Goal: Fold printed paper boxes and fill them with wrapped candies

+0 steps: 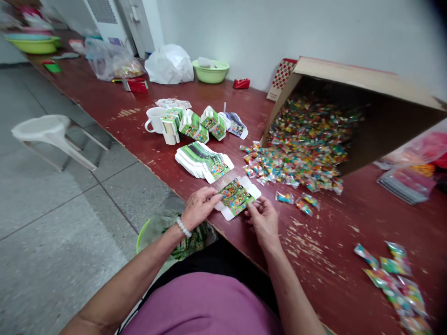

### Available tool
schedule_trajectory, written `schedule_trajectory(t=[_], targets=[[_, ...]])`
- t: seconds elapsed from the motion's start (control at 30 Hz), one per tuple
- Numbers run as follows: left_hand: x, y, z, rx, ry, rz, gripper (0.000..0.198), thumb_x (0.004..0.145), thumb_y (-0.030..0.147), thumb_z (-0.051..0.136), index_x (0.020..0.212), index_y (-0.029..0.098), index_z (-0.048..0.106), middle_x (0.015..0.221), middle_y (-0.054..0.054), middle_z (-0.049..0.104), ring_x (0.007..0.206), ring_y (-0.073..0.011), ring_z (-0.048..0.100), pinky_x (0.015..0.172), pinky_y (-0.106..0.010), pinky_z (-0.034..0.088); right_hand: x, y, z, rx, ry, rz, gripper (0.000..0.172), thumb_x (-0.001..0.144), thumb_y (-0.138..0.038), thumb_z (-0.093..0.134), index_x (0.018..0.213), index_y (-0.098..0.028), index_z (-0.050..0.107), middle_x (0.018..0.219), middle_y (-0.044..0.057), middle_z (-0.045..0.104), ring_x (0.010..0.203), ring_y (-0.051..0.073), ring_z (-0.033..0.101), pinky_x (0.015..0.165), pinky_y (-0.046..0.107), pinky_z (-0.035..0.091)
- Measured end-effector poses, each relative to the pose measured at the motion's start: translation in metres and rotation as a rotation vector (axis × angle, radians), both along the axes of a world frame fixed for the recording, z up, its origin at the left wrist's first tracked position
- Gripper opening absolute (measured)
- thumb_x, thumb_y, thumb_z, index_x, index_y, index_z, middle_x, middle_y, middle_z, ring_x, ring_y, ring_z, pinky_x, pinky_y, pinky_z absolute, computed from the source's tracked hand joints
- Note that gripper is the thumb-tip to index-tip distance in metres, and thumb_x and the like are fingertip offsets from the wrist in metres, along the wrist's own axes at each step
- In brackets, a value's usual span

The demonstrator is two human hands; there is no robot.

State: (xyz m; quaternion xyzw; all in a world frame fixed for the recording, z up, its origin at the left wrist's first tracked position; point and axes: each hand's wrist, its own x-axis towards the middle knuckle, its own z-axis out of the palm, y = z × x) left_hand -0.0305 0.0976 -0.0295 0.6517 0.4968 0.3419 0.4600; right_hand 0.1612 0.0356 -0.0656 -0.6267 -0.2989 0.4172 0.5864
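My left hand [199, 205] and my right hand [262, 218] both pinch a flat, unfolded printed carton [236, 196], green and white with colourful pictures, just above the near edge of the dark red table [328, 251]. The left fingers grip its left edge, the right fingers its lower right corner. A fanned stack of the same flat cartons [203, 160] lies just behind it. Several folded small boxes [193, 124] stand further back beside a white mug [153, 119]. A white bead bracelet is on my left wrist.
A big cardboard box [370, 88] lies on its side at the right, spilling small wrapped candies [296, 153]. More candy packets [394, 279] lie at the near right. A green basin [210, 71], white bag [169, 64] and white stool [52, 132] are further off. A green basin sits below my lap.
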Motion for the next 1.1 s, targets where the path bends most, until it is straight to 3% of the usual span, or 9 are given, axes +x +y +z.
schedule_trajectory(t=[0.13, 0.23, 0.37, 0.47, 0.57, 0.67, 0.77, 1.0, 1.1], targets=[[-0.010, -0.003, 0.004, 0.087, 0.034, 0.034, 0.027, 0.084, 0.042, 0.063, 0.072, 0.018, 0.068, 0.079, -0.002, 0.063, 0.075, -0.0165, 0.055, 0.070, -0.025, 0.042, 0.010, -0.008, 0.004, 0.016, -0.284, -0.112, 0.065, 0.072, -0.046, 0.075, 0.126, -0.018, 0.054, 0.115, 0.010, 0.063, 0.061, 0.012, 0.058, 0.051, 0.026, 0.048], [-0.012, -0.016, 0.012, -0.014, -0.031, -0.090, 0.028, 0.084, 0.042, 0.064, 0.073, 0.017, 0.070, 0.080, -0.004, 0.065, 0.079, -0.0179, 0.057, 0.074, -0.026, 0.044, 0.005, -0.015, 0.023, 0.066, -0.235, -0.025, 0.053, 0.081, -0.049, 0.068, 0.122, -0.018, 0.059, 0.111, 0.009, 0.066, 0.070, 0.015, 0.059, 0.059, 0.027, 0.049], [-0.005, -0.035, 0.026, -0.455, -0.296, -0.442, 0.031, 0.081, 0.044, 0.070, 0.098, 0.017, 0.073, 0.092, -0.005, 0.071, 0.084, -0.0183, 0.062, 0.077, -0.027, 0.046, -0.009, -0.027, 0.052, 0.166, 0.122, 0.181, 0.028, 0.087, -0.046, 0.065, 0.098, -0.020, 0.068, 0.090, 0.002, 0.070, 0.073, 0.015, 0.061, 0.068, 0.027, 0.052], [0.005, -0.045, 0.030, -0.765, -0.525, -0.730, 0.051, 0.073, 0.053, 0.075, 0.106, 0.014, 0.071, 0.096, -0.010, 0.073, 0.088, -0.0230, 0.067, 0.083, -0.032, 0.049, -0.017, -0.038, 0.065, 0.141, 0.288, 0.342, 0.024, 0.086, -0.046, 0.067, 0.091, -0.023, 0.066, 0.075, -0.001, 0.066, 0.055, 0.012, 0.056, 0.054, 0.025, 0.050], [0.014, -0.051, 0.025, -0.914, -0.691, -0.896, 0.065, 0.063, 0.063, 0.078, 0.104, 0.013, 0.070, 0.089, -0.013, 0.075, 0.078, -0.0274, 0.071, 0.082, -0.040, 0.052, -0.020, -0.046, 0.068, 0.114, 0.397, 0.425, 0.027, 0.084, -0.049, 0.068, 0.093, -0.023, 0.063, 0.072, -0.001, 0.064, 0.049, 0.012, 0.055, 0.048, 0.025, 0.050], [0.018, -0.054, 0.021, -0.949, -0.754, -0.937, 0.070, 0.057, 0.065, 0.081, 0.104, 0.014, 0.069, 0.087, -0.013, 0.075, 0.072, -0.0282, 0.072, 0.079, -0.043, 0.053, -0.020, -0.051, 0.070, 0.088, 0.420, 0.446, 0.034, 0.081, -0.053, 0.070, 0.095, -0.024, 0.062, 0.060, -0.005, 0.058, 0.044, 0.012, 0.055, 0.043, 0.024, 0.049], [0.018, -0.056, 0.025, -0.911, -0.720, -0.936, 0.069, 0.055, 0.064, 0.083, 0.100, 0.013, 0.071, 0.088, -0.014, 0.075, 0.080, -0.0294, 0.072, 0.083, -0.044, 0.053, -0.020, -0.054, 0.073, 0.059, 0.425, 0.465, 0.039, 0.079, -0.055, 0.071, 0.101, -0.025, 0.059, 0.053, -0.008, 0.053, 0.036, 0.011, 0.051, 0.036, 0.023, 0.046], [0.021, -0.060, 0.038, -0.814, -0.640, -0.900, 0.071, 0.055, 0.069, 0.080, 0.097, 0.012, 0.072, 0.087, -0.014, 0.075, 0.079, -0.0294, 0.071, 0.077, -0.041, 0.054, -0.020, -0.058, 0.077, 0.101, 0.400, 0.485, 0.048, 0.081, -0.054, 0.069, 0.120, -0.029, 0.054, 0.066, -0.006, 0.062, 0.036, 0.010, 0.051, 0.037, 0.024, 0.046], [0.022, -0.061, 0.041, -0.786, -0.603, -0.891, 0.068, 0.058, 0.068, 0.080, 0.095, 0.012, 0.073, 0.086, -0.014, 0.075, 0.082, -0.0291, 0.071, 0.080, -0.039, 0.053, -0.018, -0.060, 0.073, 0.136, 0.326, 0.494, 0.046, 0.088, -0.048, 0.063, 0.128, -0.030, 0.049, 0.080, -0.002, 0.066, 0.046, 0.012, 0.058, 0.046, 0.027, 0.052]])
